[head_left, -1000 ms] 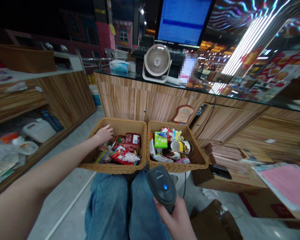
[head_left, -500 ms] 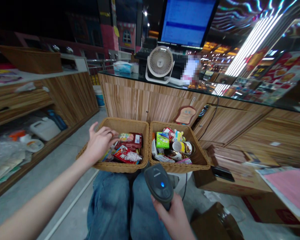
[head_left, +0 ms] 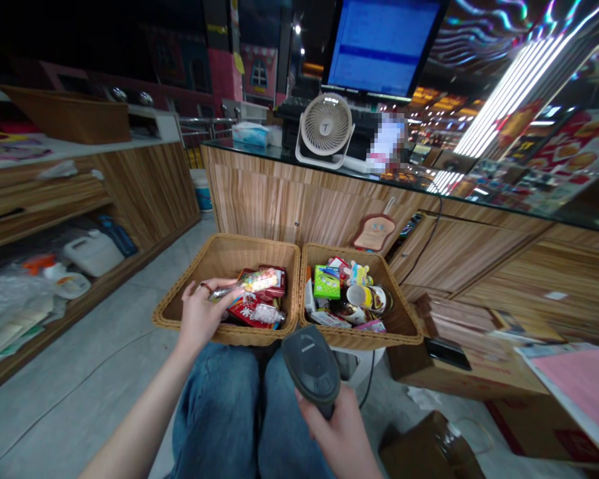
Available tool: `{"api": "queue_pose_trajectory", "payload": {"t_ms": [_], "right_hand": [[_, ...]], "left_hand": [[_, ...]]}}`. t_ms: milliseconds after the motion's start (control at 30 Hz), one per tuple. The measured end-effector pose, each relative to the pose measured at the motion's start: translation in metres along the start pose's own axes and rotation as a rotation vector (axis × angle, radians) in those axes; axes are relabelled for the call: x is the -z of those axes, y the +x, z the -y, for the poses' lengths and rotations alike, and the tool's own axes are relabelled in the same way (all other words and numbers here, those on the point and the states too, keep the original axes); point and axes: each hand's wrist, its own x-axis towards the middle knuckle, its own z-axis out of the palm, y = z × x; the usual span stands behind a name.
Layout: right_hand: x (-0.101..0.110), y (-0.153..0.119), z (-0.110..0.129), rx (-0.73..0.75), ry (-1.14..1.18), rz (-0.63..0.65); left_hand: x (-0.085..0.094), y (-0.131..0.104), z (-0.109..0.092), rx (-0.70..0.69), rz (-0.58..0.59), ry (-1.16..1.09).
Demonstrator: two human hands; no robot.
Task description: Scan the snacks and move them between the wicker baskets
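Note:
My left hand (head_left: 204,313) reaches over the left wicker basket (head_left: 229,338), fingers closed on a clear pack of colourful candies (head_left: 260,281). A bright glare lies across the pack. Beneath it in the basket are dark red packets (head_left: 278,278) and a clear container of whitish pieces (head_left: 267,314) on a red packet with snowflakes. My right hand (head_left: 337,426) grips a dark grey barcode scanner (head_left: 310,362) by its handle, above my knees, its head towards the baskets. The right wicker basket (head_left: 404,332) holds a green box (head_left: 327,283), jars with yellow lids and other packs.
A counter (head_left: 259,193) runs behind the baskets, with a fan (head_left: 326,125) and a monitor (head_left: 382,50) on top. Cardboard boxes (head_left: 479,379) with a phone (head_left: 448,353) stand on the right. A brown bin (head_left: 429,446) is at lower right, an open shelf (head_left: 80,266) at left.
My left hand has moved right and turned, lifting the candy pack above the other packets. The blue light on the scanner is no longer lit, and the scanner has shifted slightly left.

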Motion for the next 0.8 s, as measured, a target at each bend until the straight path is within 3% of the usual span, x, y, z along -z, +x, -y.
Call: {"api": "queue_pose_trajectory", "payload": {"t_ms": [800], "right_hand": [[0.0032, -0.0037, 0.0062, -0.008, 0.038, -0.002]], "left_hand": [[0.0011, -0.0012, -0.003, 0.012, 0.043, -0.006]]}}
